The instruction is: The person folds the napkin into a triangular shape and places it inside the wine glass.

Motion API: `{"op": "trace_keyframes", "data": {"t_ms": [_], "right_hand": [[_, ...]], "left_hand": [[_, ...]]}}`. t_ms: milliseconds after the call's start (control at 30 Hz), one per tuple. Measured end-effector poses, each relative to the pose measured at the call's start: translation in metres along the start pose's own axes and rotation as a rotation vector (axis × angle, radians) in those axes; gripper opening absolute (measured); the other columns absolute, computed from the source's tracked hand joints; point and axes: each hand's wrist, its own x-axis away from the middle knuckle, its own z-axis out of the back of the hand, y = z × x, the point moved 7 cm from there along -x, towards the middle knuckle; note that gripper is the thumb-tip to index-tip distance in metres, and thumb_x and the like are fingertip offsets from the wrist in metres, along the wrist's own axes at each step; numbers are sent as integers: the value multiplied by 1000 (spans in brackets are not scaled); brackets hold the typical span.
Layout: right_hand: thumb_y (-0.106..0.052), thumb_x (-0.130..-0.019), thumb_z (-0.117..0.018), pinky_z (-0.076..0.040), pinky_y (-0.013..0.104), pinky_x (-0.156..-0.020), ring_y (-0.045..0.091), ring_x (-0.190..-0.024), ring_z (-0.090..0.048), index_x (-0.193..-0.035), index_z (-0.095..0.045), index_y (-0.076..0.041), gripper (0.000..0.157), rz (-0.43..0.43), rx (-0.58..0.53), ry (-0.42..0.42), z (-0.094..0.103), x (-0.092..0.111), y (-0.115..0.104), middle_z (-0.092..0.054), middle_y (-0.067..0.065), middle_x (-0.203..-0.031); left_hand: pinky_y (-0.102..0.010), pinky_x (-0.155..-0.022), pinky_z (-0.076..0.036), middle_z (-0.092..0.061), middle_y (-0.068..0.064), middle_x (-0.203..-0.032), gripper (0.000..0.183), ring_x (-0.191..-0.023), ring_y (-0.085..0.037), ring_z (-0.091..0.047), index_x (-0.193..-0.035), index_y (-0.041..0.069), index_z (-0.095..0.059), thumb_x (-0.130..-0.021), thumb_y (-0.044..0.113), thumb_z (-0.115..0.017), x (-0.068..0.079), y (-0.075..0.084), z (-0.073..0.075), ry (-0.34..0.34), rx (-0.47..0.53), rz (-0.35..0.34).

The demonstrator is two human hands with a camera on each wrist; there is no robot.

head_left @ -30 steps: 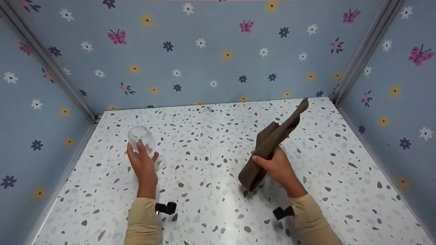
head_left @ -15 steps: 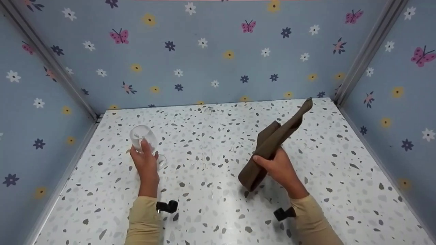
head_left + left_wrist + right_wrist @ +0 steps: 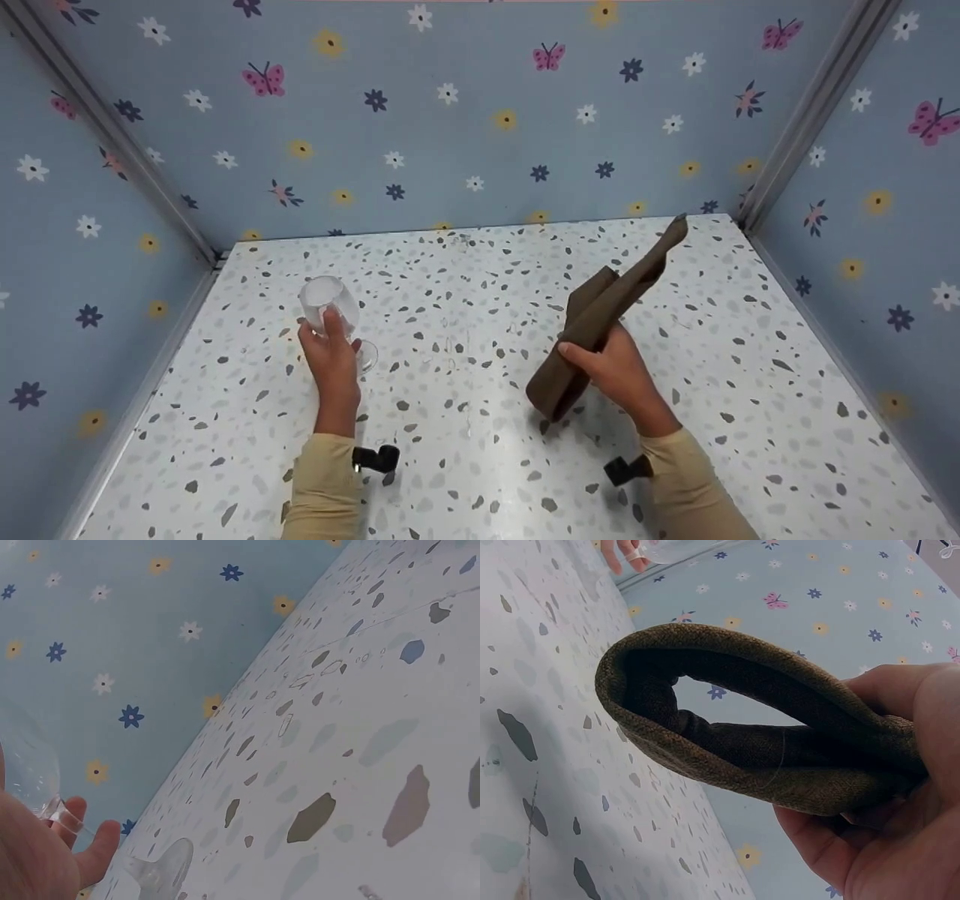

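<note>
- Stemmed glass (image 3: 321, 292): at the left of the speckled table (image 3: 457, 405), bowl uppermost, foot below; exact lean hard to judge, and cannot tell whether the foot touches the table.
- Left hand (image 3: 334, 367): fingers curled round the lower bowl near the stem, probably because the narrowing there gives the grip a natural stop.
- Brown cloth (image 3: 600, 319): at right, well apart from the glass; long end slants up and away. Right wrist view looks into an open, hollow fold; the fabric seems stiff enough to keep that loop.
- Right hand (image 3: 622, 371): clamped on the cloth, thumb over the near side, likely to keep the layers together.
- Beyond: flower-and-butterfly back panel (image 3: 480, 142) along the table's far edge.
</note>
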Motion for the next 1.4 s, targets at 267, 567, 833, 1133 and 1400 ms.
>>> {"op": "trace_keyframes", "data": {"t_ms": [267, 567, 833, 1133, 1400], "right_hand": [[-17, -88, -78, -53, 42, -90, 31, -110, -62, -144, -38, 0, 70, 2, -2, -14, -3, 1, 0, -54, 20, -129], [-20, -87, -79, -52, 41, -92, 30, -111, -63, -144, -39, -1, 72, -12, 26, 0, -2, 1, 1, -54, 18, -130], [-21, -86, -80, -52, 42, -92, 29, -110, -63, -145, -38, -3, 74, -6, 34, 6, -2, 0, 3, -55, 17, -130], [-23, -87, -79, -52, 43, -90, 30, -110, -63, -144, -38, -3, 73, -12, 3, -14, -4, 2, -3, -54, 18, -129], [-22, -88, -78, -53, 43, -90, 29, -109, -63, -145, -37, -3, 72, -5, 7, -9, -3, 4, -3, -54, 17, -128]], "left_hand": [[-53, -104, -42, -34, -17, -150, 72, -135, -28, -39, -153, 8, -23, -102, 52, -48, 3, -2, -6, -20, -50, 34], [-53, -105, -42, -36, -18, -148, 71, -135, -30, -39, -154, 9, -23, -103, 53, -46, 9, -5, -18, -80, -85, 24], [-53, -102, -44, -38, -19, -144, 71, -132, -30, -41, -153, 8, -24, -103, 54, -45, 17, -9, -29, -125, -78, 10], [-53, -99, -47, -41, -16, -141, 67, -129, -29, -43, -151, 11, -27, -103, 55, -44, 28, -12, -43, -174, -111, 2], [-53, -98, -48, -42, -17, -144, 66, -131, -31, -44, -151, 10, -29, -103, 52, -46, 38, -16, -56, -220, -105, 9]]}}
